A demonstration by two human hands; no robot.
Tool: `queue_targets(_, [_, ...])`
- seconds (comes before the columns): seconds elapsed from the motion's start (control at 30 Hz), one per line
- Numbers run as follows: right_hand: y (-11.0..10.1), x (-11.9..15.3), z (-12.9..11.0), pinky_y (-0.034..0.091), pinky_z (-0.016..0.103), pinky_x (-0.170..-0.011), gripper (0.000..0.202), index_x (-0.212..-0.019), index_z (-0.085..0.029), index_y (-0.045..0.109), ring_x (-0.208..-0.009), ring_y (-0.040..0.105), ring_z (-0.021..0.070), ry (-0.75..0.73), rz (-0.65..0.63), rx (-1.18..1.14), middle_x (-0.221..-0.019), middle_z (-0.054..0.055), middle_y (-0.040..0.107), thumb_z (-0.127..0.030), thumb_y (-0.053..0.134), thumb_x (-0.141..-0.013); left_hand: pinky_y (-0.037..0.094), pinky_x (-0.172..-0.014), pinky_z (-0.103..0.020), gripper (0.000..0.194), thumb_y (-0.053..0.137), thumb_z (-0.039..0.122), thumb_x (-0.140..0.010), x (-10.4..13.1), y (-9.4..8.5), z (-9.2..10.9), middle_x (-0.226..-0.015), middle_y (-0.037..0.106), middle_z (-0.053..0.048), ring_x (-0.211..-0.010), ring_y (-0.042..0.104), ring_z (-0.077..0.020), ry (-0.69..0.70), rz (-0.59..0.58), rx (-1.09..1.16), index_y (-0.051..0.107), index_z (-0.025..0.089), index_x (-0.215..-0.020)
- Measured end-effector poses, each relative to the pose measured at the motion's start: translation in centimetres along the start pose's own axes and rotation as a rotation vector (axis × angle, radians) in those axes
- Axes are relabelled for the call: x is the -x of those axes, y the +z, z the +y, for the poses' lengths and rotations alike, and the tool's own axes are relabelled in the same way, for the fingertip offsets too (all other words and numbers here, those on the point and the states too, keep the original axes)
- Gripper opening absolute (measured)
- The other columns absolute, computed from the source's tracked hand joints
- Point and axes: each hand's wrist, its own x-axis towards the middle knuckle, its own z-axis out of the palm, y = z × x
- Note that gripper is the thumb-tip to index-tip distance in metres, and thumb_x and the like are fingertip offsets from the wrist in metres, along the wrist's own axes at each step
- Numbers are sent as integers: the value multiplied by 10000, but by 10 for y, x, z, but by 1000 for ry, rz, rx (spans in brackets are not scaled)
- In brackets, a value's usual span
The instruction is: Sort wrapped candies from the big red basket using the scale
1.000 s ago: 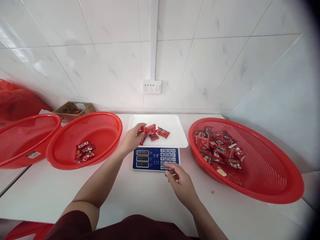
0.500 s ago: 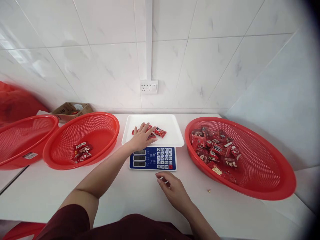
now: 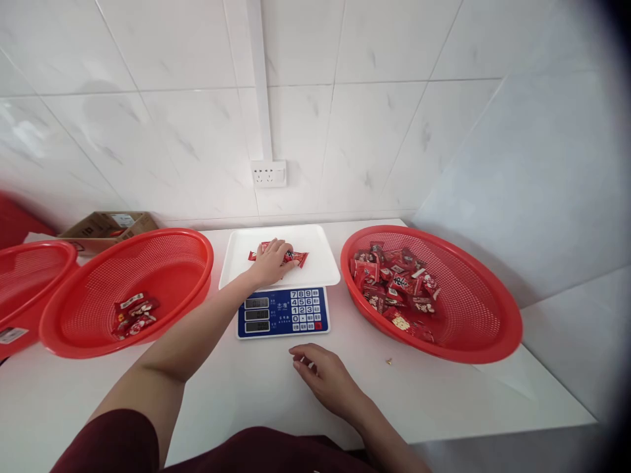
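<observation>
Left hand [image 3: 270, 264] palm-down over red packets [image 3: 302, 259] on the white tray [image 3: 320, 259], fingers slightly spread; grip hidden, can't tell. Right hand [image 3: 323, 376] half-curled, nothing visible in it, near the scale [image 3: 283, 312]. Packets look light, slick, maybe crushable: pinch by end seams. Right basket [image 3: 473, 318] holds a heap; nearer left basket [image 3: 182, 272], a few.
</observation>
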Motion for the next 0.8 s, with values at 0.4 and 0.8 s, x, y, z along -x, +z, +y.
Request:
queue_targets(0.4, [2, -2, 1, 461, 278, -709, 280, -1063, -229, 618, -813, 597, 162, 7, -14, -7, -990, 36, 657, -281, 447, -847, 179, -1030, -519, 458, 389, 486, -875, 5, -1, -19, -1384, 356, -102, -1293, 286, -288, 225, -43, -118, 382, 302, -1295])
queue_targets(0.8, [5, -1, 8, 460, 275, -720, 284, -1063, -220, 614, -802, 597, 160, 27, -34, -15, -984, 39, 654, -283, 442, -847, 304, -984, -417, 334, 449, 396, -851, 6, -5, -20, -1218, 510, -91, -1159, 435, -254, 190, 45, -82, 472, 205, -1124])
